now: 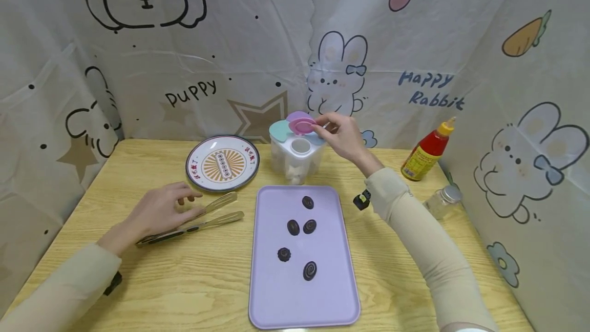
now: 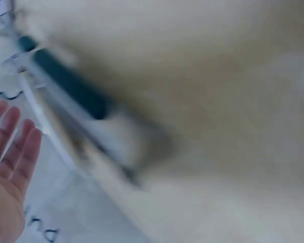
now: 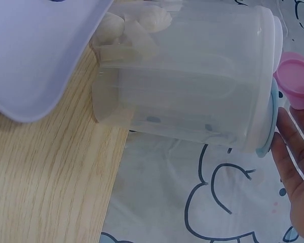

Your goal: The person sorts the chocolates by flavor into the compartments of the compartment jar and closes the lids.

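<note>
Head view: right hand (image 1: 343, 135) pinches the pink flip cap (image 1: 301, 126) atop the clear plastic container (image 1: 297, 160), behind the lavender tray (image 1: 276, 296). Cap likely light, stiff; best gripped at its rim. Left hand (image 1: 159, 211), fingers loose, rests on metal tongs (image 1: 209, 218).

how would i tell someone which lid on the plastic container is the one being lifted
Start at the lilac rectangular tray on the wooden table; just behind its far edge stands a clear plastic container topped with pastel flip lids. The right hand holds the round pink lid, raised above a round opening. Its neighbours are a pale blue lid and a purple lid; it is the only pink one.
</note>
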### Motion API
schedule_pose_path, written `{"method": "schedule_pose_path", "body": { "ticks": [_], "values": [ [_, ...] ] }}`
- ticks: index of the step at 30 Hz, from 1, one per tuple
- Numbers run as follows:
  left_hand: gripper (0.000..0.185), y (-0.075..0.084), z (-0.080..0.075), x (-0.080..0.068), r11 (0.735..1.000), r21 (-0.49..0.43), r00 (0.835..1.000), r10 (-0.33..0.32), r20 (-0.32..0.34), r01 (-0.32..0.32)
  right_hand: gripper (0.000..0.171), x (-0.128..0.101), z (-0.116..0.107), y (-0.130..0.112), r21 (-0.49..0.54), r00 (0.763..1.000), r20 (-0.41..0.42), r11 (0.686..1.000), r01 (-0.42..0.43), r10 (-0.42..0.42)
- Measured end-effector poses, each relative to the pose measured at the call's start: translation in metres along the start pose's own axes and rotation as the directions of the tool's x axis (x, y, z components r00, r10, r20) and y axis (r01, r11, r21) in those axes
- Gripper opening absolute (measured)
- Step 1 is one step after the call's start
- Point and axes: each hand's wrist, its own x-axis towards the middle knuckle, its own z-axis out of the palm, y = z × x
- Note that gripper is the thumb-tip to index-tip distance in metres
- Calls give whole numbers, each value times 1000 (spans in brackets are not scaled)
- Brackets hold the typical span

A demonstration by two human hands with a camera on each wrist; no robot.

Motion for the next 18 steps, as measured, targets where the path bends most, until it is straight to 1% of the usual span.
{"method": "schedule_pose_path", "body": {
  "ticks": [2, 4, 6, 9, 12, 15, 18],
  "values": [
    [29, 8, -5, 17, 999, -24, 999, 21, -31, -22, 19, -1, 0, 0, -2, 1000, -1, 1000, 1, -1],
    [24, 17, -9, 35, 997, -56, 995, 57, -81, -62, 19, -1, 0, 0, -8, 1000, -2, 1000, 5, -5],
    [20, 27, -11, 55, 990, -83, 985, 101, -143, -114, 19, -2, 0, 0, -14, 1000, -2, 1000, 7, -7],
    [16, 43, -12, 83, 976, -113, 962, 160, -221, -188, 19, -3, 0, 0, -21, 1000, -4, 1000, 14, -14],
    [17, 59, -11, 109, 965, -142, 951, 180, -250, -220, 18, -4, -1, 0, -19, 1000, -11, 999, 29, -30],
    [19, 74, -9, 130, 960, -164, 950, 179, -258, -226, 17, -4, -1, 0, -18, 998, -16, 998, 58, -58],
    [20, 87, -5, 149, 956, -179, 943, 174, -285, -231, 17, -5, 0, -1, -15, 996, -14, 996, 84, -84]
  ]
}}
